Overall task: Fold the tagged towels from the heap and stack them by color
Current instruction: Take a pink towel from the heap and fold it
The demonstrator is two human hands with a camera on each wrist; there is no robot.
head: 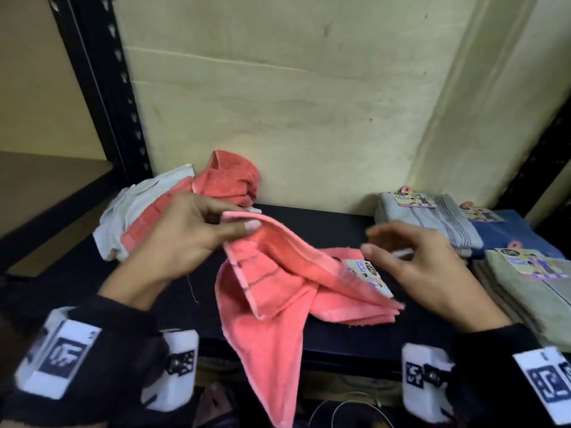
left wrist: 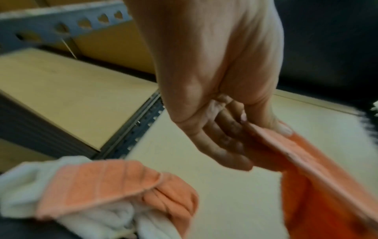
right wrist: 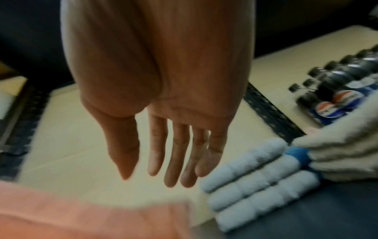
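At the far left of the dark shelf [head: 324, 223] lies the unfolded heap [head: 173, 208]: a white towel [head: 123, 211] under crumpled coral towels [head: 231, 177], pushed against the cream wall [head: 293, 103] beside a black slotted upright [head: 102, 81]. Just right of the heap, the left hand [head: 188, 239] pinches the hemmed edge of a coral towel [head: 272, 288] between thumb and curled fingers; the left wrist view shows the hem [left wrist: 286, 145] clamped under the thumb. This towel lies bunched on the middle of the shelf, one corner hanging over the front edge, and its printed paper tag [head: 367, 276] rests on the right end of the cloth. The right hand [head: 426, 267] hovers just right of the tag, blurred, holding nothing; in the right wrist view its fingers [right wrist: 178, 153] are straight and slightly spread above the towel. Farther right stand the folded stacks: a grey striped pile [head: 432, 220] at the back, a blue pile [head: 513, 233] behind and to its right, and a beige pile [head: 531, 301] nearest the front, each topped with a tag. Beyond the stacks, the right wrist view shows a pack of Pepsi bottles [right wrist: 343, 90].
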